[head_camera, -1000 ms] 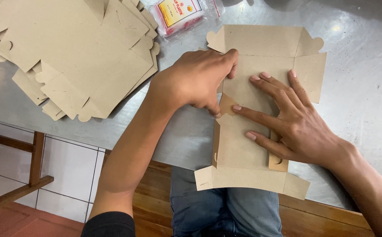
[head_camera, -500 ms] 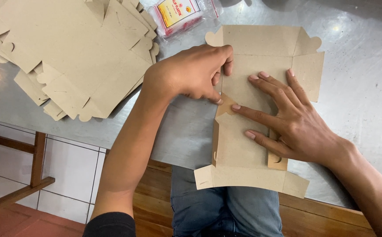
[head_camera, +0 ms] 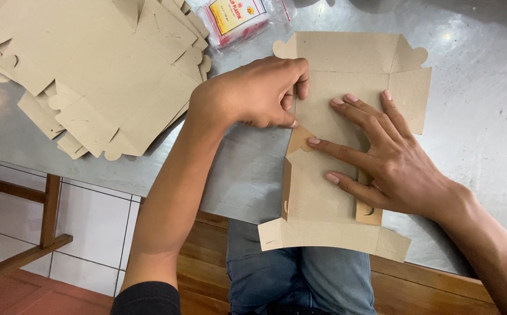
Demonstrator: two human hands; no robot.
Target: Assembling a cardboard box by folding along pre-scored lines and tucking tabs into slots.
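Left hand curled, side flap of cardboard box blank pinched | right hand pressed flat, fingers spread | left hand shifted slightly up since earlier.

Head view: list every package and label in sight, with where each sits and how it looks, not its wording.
Clear plastic packet: top centre of the grey metal table, rectangular, with red edges.
Yellow label: on that packet, rectangular, with a small red mark.
Brown cardboard box blank: centre, half folded, under the left hand and right hand.
Stack of flat brown cardboard blanks: top left.
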